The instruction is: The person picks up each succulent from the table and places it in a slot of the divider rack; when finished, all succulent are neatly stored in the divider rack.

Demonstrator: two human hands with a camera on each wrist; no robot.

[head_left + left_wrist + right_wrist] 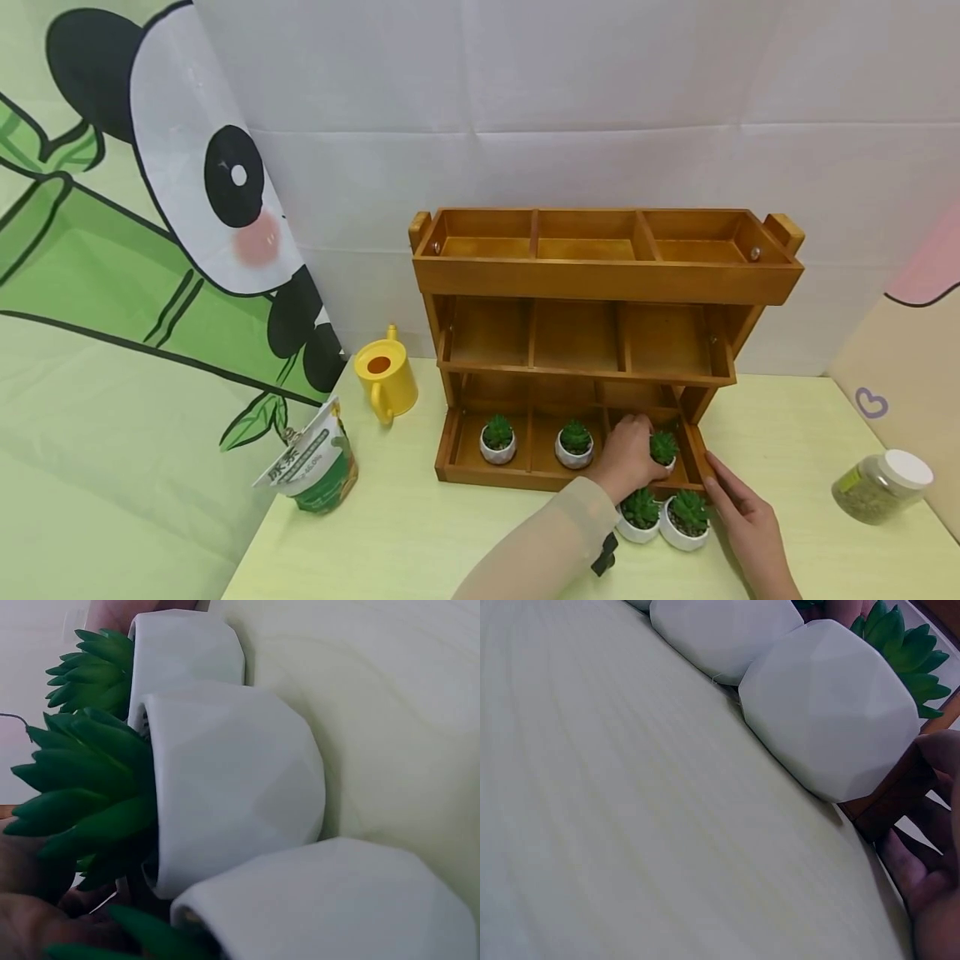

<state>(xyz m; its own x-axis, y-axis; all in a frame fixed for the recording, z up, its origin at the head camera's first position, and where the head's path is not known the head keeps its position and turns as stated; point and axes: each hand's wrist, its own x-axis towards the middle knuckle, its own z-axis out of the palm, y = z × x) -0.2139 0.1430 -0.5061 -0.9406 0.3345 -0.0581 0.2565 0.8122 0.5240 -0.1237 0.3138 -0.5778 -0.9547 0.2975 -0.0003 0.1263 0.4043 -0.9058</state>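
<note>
Though partly hidden, potted succulent [663, 447] in grip of left hand [627, 457]; right hand [752, 525], fingers extended, against shelf [607, 279].

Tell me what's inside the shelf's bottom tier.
A plant stands left, another middle; the left hand holds a third at right. What's beneath hand and plants is covered.

Soft, even light brightens the table [405, 533] before the wooden shelf [609, 282], while the shelf's lower tiers [487, 477] sit in mild shade. Both wrist views look dimmer, greyer and softer, with faint shadows beside the white pots [240, 780] at the shelf's front.
</note>
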